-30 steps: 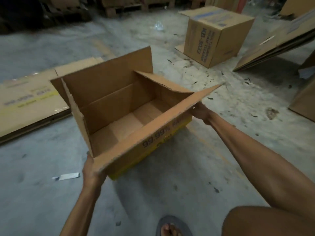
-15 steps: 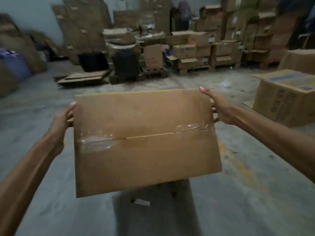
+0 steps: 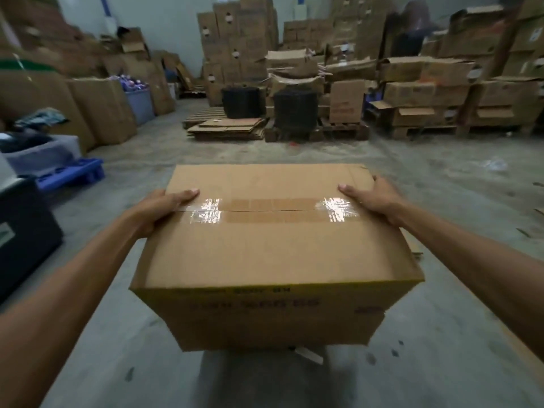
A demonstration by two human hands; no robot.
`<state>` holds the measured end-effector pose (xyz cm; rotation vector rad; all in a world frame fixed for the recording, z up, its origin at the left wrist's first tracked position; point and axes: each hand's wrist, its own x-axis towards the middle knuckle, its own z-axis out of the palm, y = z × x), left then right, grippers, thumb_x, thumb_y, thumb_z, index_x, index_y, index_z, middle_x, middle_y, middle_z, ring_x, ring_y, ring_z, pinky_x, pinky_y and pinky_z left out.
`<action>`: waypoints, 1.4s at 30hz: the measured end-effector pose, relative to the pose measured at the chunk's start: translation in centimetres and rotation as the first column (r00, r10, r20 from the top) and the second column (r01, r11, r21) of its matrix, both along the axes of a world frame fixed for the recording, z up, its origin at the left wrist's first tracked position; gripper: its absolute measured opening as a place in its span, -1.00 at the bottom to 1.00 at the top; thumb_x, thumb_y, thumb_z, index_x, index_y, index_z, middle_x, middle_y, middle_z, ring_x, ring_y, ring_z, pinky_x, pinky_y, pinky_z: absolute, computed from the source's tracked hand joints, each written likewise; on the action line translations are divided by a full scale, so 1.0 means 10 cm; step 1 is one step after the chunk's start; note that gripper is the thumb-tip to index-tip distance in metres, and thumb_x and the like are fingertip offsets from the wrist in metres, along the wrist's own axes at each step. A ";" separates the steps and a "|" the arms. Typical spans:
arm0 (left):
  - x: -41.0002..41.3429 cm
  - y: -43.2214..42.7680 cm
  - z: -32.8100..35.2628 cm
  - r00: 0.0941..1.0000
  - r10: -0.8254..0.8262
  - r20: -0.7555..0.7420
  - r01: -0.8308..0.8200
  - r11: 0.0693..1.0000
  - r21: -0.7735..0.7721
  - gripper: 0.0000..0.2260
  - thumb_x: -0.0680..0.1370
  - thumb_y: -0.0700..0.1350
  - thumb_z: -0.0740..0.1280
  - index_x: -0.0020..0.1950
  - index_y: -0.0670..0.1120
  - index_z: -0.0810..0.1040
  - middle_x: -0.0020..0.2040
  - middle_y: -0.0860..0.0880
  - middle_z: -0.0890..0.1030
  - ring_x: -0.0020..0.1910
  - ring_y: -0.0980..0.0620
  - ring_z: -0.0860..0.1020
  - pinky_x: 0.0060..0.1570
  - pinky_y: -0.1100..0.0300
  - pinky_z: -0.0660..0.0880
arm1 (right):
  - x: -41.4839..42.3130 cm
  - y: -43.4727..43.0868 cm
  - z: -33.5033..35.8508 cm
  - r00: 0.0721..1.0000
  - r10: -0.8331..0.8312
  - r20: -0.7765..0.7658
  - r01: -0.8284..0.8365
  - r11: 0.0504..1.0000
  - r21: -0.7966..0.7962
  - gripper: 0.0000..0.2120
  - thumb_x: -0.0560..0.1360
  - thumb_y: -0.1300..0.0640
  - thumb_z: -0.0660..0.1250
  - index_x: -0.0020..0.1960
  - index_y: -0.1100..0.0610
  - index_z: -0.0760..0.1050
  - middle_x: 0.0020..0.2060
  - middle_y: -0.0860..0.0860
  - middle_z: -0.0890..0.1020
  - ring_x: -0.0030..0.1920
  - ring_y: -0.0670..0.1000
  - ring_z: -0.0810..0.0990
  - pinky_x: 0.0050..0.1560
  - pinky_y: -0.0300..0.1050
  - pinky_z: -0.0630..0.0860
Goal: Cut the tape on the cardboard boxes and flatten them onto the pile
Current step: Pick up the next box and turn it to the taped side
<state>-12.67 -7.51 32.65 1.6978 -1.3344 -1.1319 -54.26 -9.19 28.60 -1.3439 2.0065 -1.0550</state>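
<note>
Box (image 3: 273, 251) centre, held off the floor (image 3: 441, 334), left hand (image 3: 159, 209) and right hand (image 3: 372, 200) at its sides. Tape (image 3: 273, 210) runs across the top between them. Flattened pile (image 3: 228, 128) behind, bins (image 3: 44, 160) left.

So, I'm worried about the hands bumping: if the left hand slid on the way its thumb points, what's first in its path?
Probably the glossy tape patch on the box top, just beyond the left hand; the right hand lies well beyond it across the lid.
</note>
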 end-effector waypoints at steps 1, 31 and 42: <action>0.04 -0.06 -0.03 0.999 0.011 0.033 -0.012 1.000 0.015 -0.74 0.50 0.13 0.42 -0.04 -0.04 0.52 -0.17 -0.08 0.67 -0.15 -0.06 0.61 -0.28 0.12 0.48 | 0.05 -0.09 -0.02 0.998 -0.003 -0.058 0.003 1.000 0.001 -0.03 0.12 -0.52 0.44 0.32 0.09 0.44 0.18 0.07 0.61 0.14 0.14 0.60 0.16 0.08 0.58; 0.19 -0.77 -0.99 0.602 0.332 0.726 -0.522 0.852 0.043 -0.01 0.40 0.50 0.16 0.57 -0.18 0.10 0.49 -0.29 0.28 0.42 -0.31 0.29 0.36 -0.36 0.20 | 1.21 -0.64 -0.70 0.781 0.029 -0.624 -0.027 1.000 0.012 -0.40 0.59 -0.26 0.16 0.43 0.15 0.35 0.40 0.25 0.36 0.34 0.29 0.41 0.23 0.20 0.43; 0.25 -0.84 -1.28 0.594 0.315 0.740 -0.249 0.947 -0.203 -0.07 0.42 0.51 0.12 0.50 -0.19 0.24 0.44 -0.30 0.35 0.41 -0.28 0.32 0.33 -0.16 0.26 | 1.26 0.66 -0.93 0.611 -0.021 -0.791 -0.387 0.864 -0.322 -0.64 0.61 -0.02 0.14 0.23 0.11 0.60 0.23 0.05 0.64 0.31 0.11 0.51 0.43 0.20 0.26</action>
